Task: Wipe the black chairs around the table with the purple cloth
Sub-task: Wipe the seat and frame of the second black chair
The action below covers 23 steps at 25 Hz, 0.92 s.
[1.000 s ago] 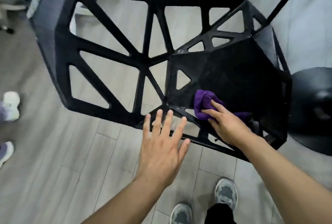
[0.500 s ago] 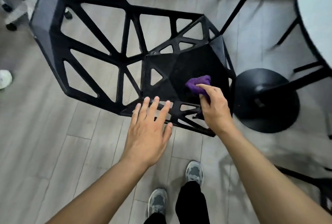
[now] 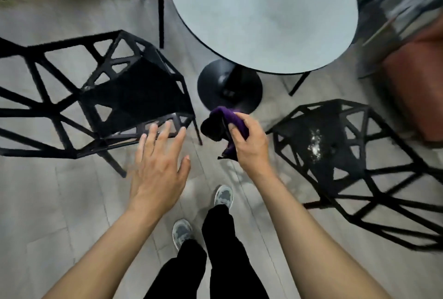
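My right hand [image 3: 249,141] grips the bunched purple cloth [image 3: 227,120] in the air between two black lattice chairs. The left chair [image 3: 134,97] stands to my left, its seat bare. My left hand [image 3: 159,167] hovers with fingers spread just in front of that chair's front edge, holding nothing. The right chair [image 3: 335,145] has a white powdery smear [image 3: 315,143] on its seat. The cloth touches neither chair.
A round grey table [image 3: 263,15] on a black pedestal base [image 3: 230,87] stands ahead between the chairs. More black chair legs [image 3: 160,6] show at the far side. A reddish-brown block [image 3: 417,83] sits at the right. My feet stand on grey plank floor.
My right hand lifted the cloth off the left chair's seat and moved right. The view swung right, bringing the table and the second chair into sight. My left hand drew back from the chair.
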Available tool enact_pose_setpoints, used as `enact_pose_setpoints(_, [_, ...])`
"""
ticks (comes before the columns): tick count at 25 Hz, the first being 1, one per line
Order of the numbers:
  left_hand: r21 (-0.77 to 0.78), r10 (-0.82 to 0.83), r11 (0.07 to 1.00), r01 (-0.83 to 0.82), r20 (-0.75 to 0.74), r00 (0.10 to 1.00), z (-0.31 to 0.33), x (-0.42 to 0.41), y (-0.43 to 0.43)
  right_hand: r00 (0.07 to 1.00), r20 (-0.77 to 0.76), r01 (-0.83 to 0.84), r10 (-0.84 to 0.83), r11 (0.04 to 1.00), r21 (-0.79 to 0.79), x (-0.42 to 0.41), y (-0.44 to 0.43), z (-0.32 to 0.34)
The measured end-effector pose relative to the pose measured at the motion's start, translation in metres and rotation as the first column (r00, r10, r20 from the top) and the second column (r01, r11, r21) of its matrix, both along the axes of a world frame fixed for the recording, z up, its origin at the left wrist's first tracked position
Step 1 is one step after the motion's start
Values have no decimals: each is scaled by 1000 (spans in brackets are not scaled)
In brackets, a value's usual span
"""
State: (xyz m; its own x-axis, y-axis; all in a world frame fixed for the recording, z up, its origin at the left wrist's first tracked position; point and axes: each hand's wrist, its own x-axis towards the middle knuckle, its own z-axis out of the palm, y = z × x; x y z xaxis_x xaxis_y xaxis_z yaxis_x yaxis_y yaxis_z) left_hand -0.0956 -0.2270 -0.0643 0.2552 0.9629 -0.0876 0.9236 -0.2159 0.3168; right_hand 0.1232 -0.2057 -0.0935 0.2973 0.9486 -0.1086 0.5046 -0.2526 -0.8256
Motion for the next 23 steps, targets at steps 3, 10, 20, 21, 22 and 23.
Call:
enact_pose_setpoints(3, [45, -122, 992, 122, -1, 992, 39, 42, -24, 995, 30, 89, -91, 995, 43, 45, -54, 59])
enact_pose_setpoints(10, [141, -321, 938, 315, 17, 947, 126, 152, -86, 960, 41, 273, -278, 957, 98, 148, -179, 148])
enact_pose_setpoints(20, [186, -277, 949, 256, 99, 956, 177, 344, -229, 870, -201, 470, -451, 881, 59, 340, -343, 212])
enact_pose_setpoints(21, [181, -268, 952, 247, 103, 958, 177, 365, -240, 879, -180, 459, -440, 885, 75, 362, -354, 214])
enact_pose_setpoints(22, [172, -265, 954, 246, 100, 959, 177, 384, -249, 888, -169, 446, -428, 891, 88, 382, -362, 216])
enact_pose_setpoints(23, [161, -267, 955, 251, 87, 960, 178, 403, -258, 893, -159, 438, -421, 894, 96, 404, -370, 219])
